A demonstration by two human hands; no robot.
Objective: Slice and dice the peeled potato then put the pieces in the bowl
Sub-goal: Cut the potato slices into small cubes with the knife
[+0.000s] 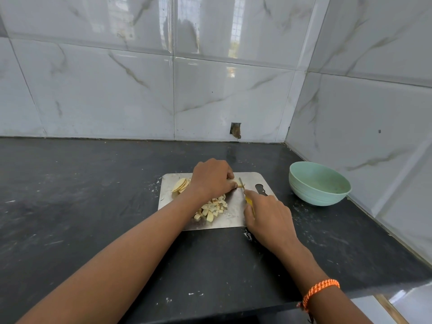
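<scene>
Orange woven wristband (320,291): on the right forearm, closest to the lens.

Right hand (268,215): fingers curled round a knife with a yellow handle (249,201); blade tip meets a strip of potato just ahead of the knuckles.

Left hand (211,178): fingers bent down, pinning that potato strip (240,183) at the fingertips; the grip itself is mostly hidden under the hand.

Potato, three lots, all on the steel cutting board (236,218):
- diced cubes (212,208), heaped under the left wrist;
- uncut round slices (180,184), fanned just left of the left hand;
- the strip under the blade.

Bowl (319,183), pale green: on the counter well right of the right hand, apart from the board; no potato visible in it.

Step in hand, by judgement: dicing, partly done. Next move likely calls for short downward cuts with the left fingertips drawn back from the blade, then the remaining slices fed in.

Edges and room: the right hand sits over the board's near right corner. Dark counter (81,195) runs open to the left; tiled wall closes in just beyond the bowl. Counter front edge lies below the forearms.
</scene>
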